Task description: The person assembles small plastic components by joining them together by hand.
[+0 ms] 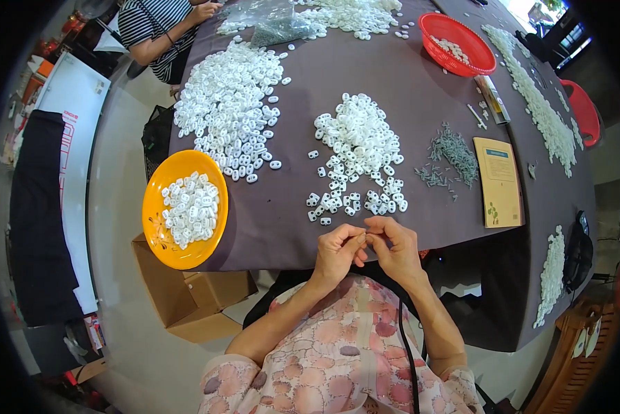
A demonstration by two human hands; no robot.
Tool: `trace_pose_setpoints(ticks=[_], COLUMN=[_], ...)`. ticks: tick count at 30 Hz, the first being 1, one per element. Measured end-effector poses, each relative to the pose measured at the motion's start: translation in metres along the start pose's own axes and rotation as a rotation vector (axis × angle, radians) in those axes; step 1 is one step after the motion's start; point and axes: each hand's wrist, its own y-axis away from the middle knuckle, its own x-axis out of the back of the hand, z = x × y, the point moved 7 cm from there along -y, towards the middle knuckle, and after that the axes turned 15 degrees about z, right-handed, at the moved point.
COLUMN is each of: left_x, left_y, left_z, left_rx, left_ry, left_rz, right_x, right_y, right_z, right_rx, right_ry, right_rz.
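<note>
My left hand (pixel 339 252) and my right hand (pixel 397 251) meet fingertip to fingertip at the table's near edge. Both are closed in a pinch; whatever lies between the fingertips is too small to make out. Just beyond them is a pile of small white oval plastic pieces (pixel 362 134), with looser pieces showing two dark holes (pixel 386 196) nearest my fingers. To the right lies a heap of small grey-green slender pieces (pixel 455 157). A yellow-orange bowl (pixel 155 238) at the table's left edge holds more white oval pieces (pixel 192 207).
A larger white heap (pixel 224 103) lies far left. A red basket (pixel 431 52), a yellow booklet (pixel 500 183) and long rows of white pieces (pixel 541 121) are on the right. Across the table sits a person in a striped shirt (pixel 155 27). A cardboard box (pixel 186 303) stands below.
</note>
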Motion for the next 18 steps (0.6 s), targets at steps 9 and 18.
trace_pose_setpoints(ticks=[9, 18], left_x=[0.004, 0.039], left_y=[0.0, -0.001], left_z=[0.012, 0.016], left_rx=[0.028, 0.088], left_ry=[0.1, 0.208], left_rz=[0.039, 0.175], right_x=[-0.015, -0.031], right_y=[0.002, -0.002], right_z=[0.029, 0.023], right_rx=[-0.341, -0.412], right_ry=[-0.578, -0.419], right_rz=[0.016, -0.101])
